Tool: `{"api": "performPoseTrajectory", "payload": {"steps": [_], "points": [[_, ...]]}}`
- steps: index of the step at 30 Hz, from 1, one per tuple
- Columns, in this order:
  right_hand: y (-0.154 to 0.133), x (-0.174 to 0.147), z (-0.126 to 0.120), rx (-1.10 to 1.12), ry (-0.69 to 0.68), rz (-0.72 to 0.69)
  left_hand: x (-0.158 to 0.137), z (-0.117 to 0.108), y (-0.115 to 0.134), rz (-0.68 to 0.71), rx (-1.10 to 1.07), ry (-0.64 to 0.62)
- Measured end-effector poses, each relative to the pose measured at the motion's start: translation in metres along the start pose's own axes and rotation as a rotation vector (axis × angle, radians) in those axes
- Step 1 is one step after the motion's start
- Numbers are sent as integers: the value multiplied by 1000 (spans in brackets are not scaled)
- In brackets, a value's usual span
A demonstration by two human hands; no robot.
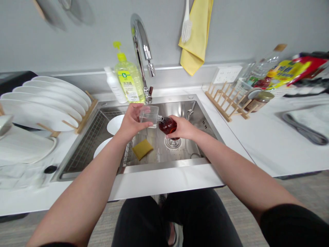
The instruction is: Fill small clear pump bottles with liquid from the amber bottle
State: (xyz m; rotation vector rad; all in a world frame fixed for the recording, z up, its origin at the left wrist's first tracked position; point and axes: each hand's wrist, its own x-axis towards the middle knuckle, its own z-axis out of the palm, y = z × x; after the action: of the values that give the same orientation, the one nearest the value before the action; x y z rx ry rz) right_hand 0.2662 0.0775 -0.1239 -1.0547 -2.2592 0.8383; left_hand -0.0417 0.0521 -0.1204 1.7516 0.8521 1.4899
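Over the sink (164, 167), my left hand (133, 120) is closed round a clear square-sided container (151, 115). My right hand (183, 127) grips a rounded bottle (167, 125) of dark red liquid, tilted so that its neck points left. The bottle's mouth is at the container's right side; I cannot tell whether they touch or whether liquid is flowing. Beneath my hands, a yellow sponge (143, 149) lies on the basin floor, left of the drain (173, 143). White dishes (114, 124) sit on the wire rack (87, 137) at the sink's left, partly hidden by my left arm.
Behind the sink stand a chrome faucet (140, 44), a yellow-green dish soap bottle (130, 80) and a white bottle (115, 85). White plates (46, 103) fill a wooden rack at left. Another wooden rack (226, 101), jars and packets are at right. A yellow cloth (196, 37) hangs above.
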Motion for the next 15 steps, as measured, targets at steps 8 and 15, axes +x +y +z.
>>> {"api": "performPoseTrajectory", "payload": {"steps": [8,15], "points": [[-3,-1,-2,9,-13,11,0,-1,-1,5,5,-16],[-4,-1,-2,10,-14,10,-1,1,2,-39,-40,8]]}}
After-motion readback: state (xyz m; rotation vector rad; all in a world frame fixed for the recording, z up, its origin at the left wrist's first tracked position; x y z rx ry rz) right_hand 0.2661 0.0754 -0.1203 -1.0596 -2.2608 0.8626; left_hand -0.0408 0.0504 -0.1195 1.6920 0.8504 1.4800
